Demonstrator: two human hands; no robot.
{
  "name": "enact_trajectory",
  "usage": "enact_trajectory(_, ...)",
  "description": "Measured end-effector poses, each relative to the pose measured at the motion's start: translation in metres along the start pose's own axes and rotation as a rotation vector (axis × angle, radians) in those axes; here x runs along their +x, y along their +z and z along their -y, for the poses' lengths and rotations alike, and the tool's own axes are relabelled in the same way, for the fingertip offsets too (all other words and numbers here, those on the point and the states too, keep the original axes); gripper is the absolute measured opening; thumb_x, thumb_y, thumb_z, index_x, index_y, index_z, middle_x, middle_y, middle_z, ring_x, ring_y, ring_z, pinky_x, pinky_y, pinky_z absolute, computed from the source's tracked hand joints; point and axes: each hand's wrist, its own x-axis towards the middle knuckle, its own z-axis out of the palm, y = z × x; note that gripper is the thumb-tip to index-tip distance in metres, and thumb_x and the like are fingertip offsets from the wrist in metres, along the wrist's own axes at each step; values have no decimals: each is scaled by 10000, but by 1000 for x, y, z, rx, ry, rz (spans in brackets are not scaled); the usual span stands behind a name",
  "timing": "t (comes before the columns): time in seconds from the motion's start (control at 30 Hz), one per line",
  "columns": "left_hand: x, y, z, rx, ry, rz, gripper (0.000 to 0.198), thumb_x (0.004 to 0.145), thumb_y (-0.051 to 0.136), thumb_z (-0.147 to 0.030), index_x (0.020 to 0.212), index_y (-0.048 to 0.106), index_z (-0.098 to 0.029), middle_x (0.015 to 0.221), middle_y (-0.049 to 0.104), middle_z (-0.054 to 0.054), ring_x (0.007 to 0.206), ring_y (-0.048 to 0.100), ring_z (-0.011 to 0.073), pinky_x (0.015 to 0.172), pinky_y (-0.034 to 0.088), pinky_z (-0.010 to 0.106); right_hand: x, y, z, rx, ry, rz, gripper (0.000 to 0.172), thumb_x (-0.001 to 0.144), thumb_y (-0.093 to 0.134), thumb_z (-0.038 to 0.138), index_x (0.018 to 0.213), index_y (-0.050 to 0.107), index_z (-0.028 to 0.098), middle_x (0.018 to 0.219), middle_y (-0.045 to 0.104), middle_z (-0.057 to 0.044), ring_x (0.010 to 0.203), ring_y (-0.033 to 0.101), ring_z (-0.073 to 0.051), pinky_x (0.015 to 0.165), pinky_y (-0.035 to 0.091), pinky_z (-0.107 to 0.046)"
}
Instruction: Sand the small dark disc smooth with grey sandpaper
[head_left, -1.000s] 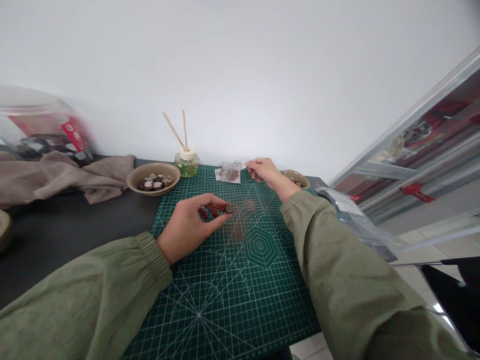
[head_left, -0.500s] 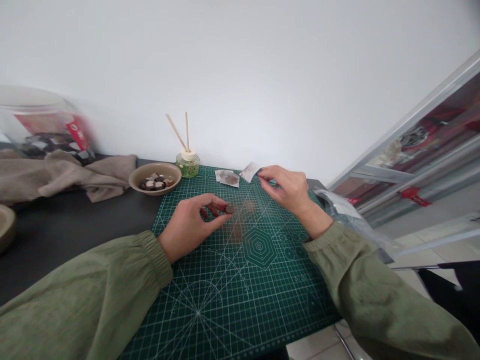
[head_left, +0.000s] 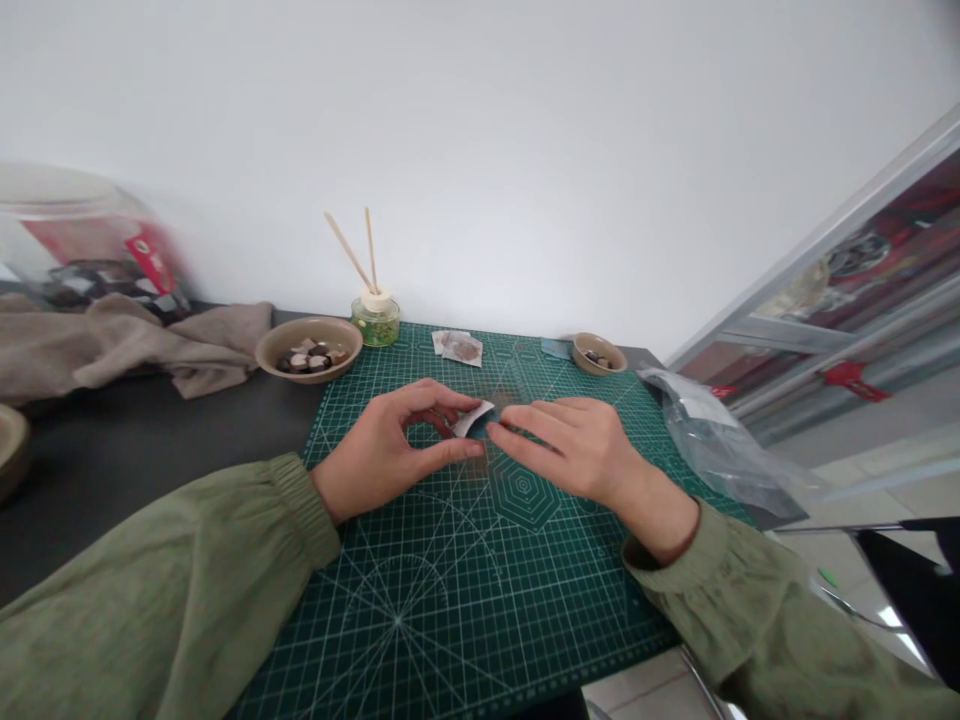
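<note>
At the middle of the green cutting mat [head_left: 450,640], my left hand [head_left: 390,450] has its fingers and thumb closed around a small pale packet [head_left: 472,419], which bends upward at one side. The round brown piece seen in this hand earlier is hidden now. From the right, my right hand [head_left: 577,445] reaches the packet's right edge with its fingertips, thumb mostly hidden beneath the fingers. Farther back on the mat lie small see-through packets [head_left: 460,348] with pale paper and something brownish in them.
A tan bowl of dark and pale pieces [head_left: 309,350] sits left of a reed diffuser [head_left: 376,318]. Back right are a smaller bowl [head_left: 598,354] and a clear plastic bag [head_left: 712,440]. A brown cloth [head_left: 150,345] lies before a clear jar [head_left: 82,245]. A white wall rises behind.
My right hand has come down and toward me from the back of the mat, bringing the packet to my left hand. The smaller bowl at the back right has come into view.
</note>
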Motion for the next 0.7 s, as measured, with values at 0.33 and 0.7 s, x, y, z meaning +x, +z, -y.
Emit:
enact_trajectory(0.33,2,-5,7,-239,-225,-30,421,1245,887,-527,1491,841,-189,1421,882,122,1175,887,288,1030,805,499,-6,-5,1,-41,23,-16,232,1261,790,112,1206,939,282,1148,980,-19,842,877,-154,631,625,-297)
enact_trajectory(0.7,1,-6,13,-156,-318,-118,443,1234,905,-506,1540,831,-194,1496,869,137,1243,886,311,1066,806,525,-18,10,-2,63,194,1,220,1284,775,143,1352,940,272,1287,1000,-86,966,948,-212,732,715,-319)
